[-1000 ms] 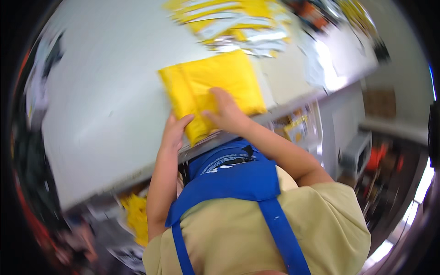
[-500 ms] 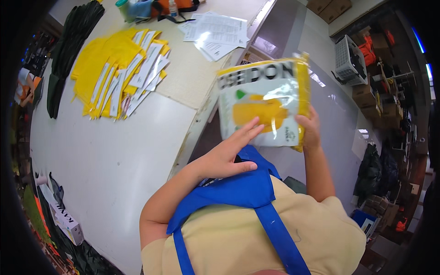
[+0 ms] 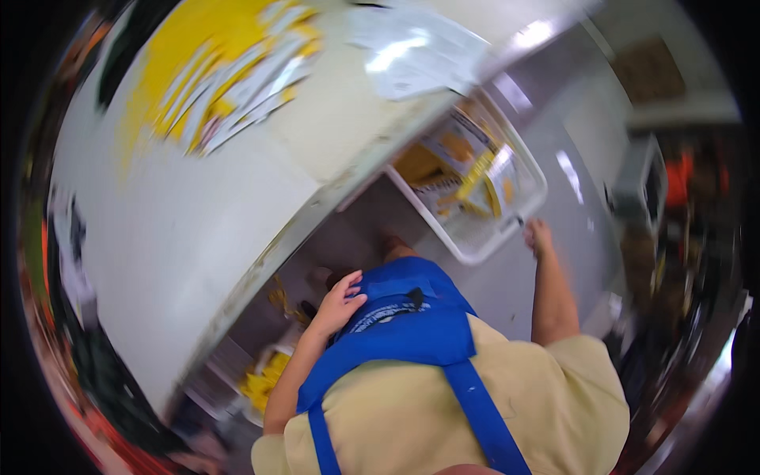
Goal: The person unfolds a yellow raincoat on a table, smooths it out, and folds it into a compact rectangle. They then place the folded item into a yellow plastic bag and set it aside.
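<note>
A white plastic bin [image 3: 469, 255] sits below the table's edge, with several yellow-and-white plastic packages [image 3: 457, 150] lying jumbled inside. Just outside the bin's near right corner is my right hand [image 3: 538, 236], with no package in it. Its fingers look bent but are smeared by motion. My left hand [image 3: 342, 302] rests against the front of my blue apron [image 3: 412, 332], holding nothing, fingers stretched out and partly apart.
On the white table [image 3: 214, 214] lie a fanned pile of yellow packages [image 3: 237, 79] and some white paper sheets [image 3: 419, 47]. Yellow items [image 3: 265, 381] show under the table at lower left. A grey crate [image 3: 637, 186] stands at the far right.
The yellow-and-white package has left my hands; similar packages now show in the bin. My right hand has lowered, and my left has drawn back to the apron. The view has shifted.
</note>
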A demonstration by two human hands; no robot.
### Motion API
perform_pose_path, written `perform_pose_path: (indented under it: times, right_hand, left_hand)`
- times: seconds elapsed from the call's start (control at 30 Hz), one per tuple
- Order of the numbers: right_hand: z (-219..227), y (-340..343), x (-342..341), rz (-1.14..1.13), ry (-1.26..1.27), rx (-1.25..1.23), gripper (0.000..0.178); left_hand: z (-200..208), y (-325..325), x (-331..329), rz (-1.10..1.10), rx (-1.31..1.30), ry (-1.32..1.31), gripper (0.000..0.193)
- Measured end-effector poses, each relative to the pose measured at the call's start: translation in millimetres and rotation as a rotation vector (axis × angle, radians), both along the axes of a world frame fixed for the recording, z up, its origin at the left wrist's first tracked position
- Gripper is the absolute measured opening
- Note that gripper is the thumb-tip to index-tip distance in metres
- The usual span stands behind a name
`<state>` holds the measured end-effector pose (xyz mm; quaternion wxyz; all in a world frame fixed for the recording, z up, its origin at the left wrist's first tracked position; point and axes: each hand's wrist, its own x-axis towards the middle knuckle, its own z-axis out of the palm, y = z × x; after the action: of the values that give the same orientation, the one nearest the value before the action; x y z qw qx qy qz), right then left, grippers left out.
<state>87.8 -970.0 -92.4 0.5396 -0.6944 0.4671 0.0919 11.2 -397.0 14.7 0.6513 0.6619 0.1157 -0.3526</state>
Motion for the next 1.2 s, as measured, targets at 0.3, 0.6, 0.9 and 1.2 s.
perform_pose_path:
  times: [0.3,0.6,0.9,1.2]
  right_hand:
    - [26,341,-29,1.471,0.231,0.312,0.042]
    - [17,476,-79,1.941,0.623,-0.166,0.045]
    - [-3,706,-191,1.924,0.722,0.035,0.042]
    - [53,934,-412,1.509,1.503,0.806,0.059]
  left_hand:
    - [-176,133,-275,0.628,0.705,0.321,0.061]
    - [-257,304,-532,0.768,1.4,1.129,0.112]
    - [-282,276,-681,1.648,0.536,0.44,0.053]
    - [32,279,-423,0.799,-0.371,-0.72,0.043]
